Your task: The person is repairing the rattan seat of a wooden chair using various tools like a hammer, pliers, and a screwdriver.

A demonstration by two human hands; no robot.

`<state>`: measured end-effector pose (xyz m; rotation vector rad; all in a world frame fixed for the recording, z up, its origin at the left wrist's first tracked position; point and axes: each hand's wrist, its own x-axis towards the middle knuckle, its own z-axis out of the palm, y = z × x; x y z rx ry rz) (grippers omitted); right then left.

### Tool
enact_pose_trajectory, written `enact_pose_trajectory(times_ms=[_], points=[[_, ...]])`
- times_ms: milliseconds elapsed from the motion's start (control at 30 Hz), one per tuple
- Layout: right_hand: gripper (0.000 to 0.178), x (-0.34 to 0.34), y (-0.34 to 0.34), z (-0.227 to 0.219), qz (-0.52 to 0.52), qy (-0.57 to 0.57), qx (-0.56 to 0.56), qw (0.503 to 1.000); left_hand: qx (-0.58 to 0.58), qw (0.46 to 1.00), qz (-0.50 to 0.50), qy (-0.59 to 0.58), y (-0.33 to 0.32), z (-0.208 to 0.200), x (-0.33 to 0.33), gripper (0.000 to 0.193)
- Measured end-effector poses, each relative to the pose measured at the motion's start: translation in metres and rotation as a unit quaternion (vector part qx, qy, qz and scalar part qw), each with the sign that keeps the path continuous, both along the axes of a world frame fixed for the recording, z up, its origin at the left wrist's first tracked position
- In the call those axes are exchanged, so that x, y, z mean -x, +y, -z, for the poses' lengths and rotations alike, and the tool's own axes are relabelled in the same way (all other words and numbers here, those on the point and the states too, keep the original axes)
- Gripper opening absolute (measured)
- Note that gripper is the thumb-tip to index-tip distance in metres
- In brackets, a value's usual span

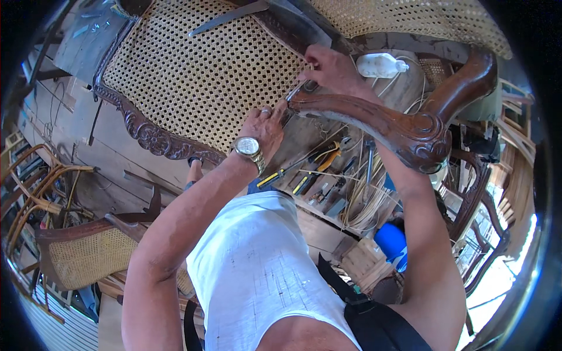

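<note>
A carved wooden chair seat with woven cane webbing [205, 76] lies before me. My left hand [266, 130], with a wristwatch [247, 146] and a ring, rests at the near right edge of the cane, fingers together. A thin pale strip [294, 92] shows just beyond its fingertips; I cannot tell whether they grip it. My right hand [335, 69] reaches over the curved wooden leg [357, 111] to the seat's right corner. Its fingers are curled in a pinch at the cane's edge, and what lies between them is too small to make out.
A flat dark blade-like strip [228, 17] lies across the far cane. Beyond my right hand is a white bottle [381, 65]. Screwdrivers [275, 175], pliers [328, 155] and coiled cane strands [369, 205] lie below the seat. Another caned piece [91, 254] stands at left.
</note>
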<state>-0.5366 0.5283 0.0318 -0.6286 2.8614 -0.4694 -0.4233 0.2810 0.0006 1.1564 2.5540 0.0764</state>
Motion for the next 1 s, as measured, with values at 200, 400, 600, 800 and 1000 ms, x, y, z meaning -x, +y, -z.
enact_pose_trajectory(times_ms=[200,400,600,800,1000], points=[[0.024,0.003,0.015,0.005,0.070,0.110,0.006,0.991,-0.011,1.000,-0.004,-0.007,-0.001,-0.002,0.002,0.025],[0.024,-0.032,0.013,0.015,-0.024,0.040,0.067,0.997,-0.005,1.000,0.010,-0.026,-0.003,-0.005,0.005,0.030],[0.033,-0.045,0.017,0.007,0.191,-0.044,0.066,0.978,-0.009,1.000,0.010,-0.011,-0.003,-0.006,0.005,0.031],[0.062,-0.033,0.005,0.022,0.294,-0.022,0.059,0.954,-0.022,1.000,0.004,-0.004,-0.003,-0.002,0.003,0.033],[0.062,-0.027,0.007,0.024,0.351,-0.036,0.068,0.933,-0.006,1.000,0.015,-0.002,-0.003,-0.005,0.004,0.032]])
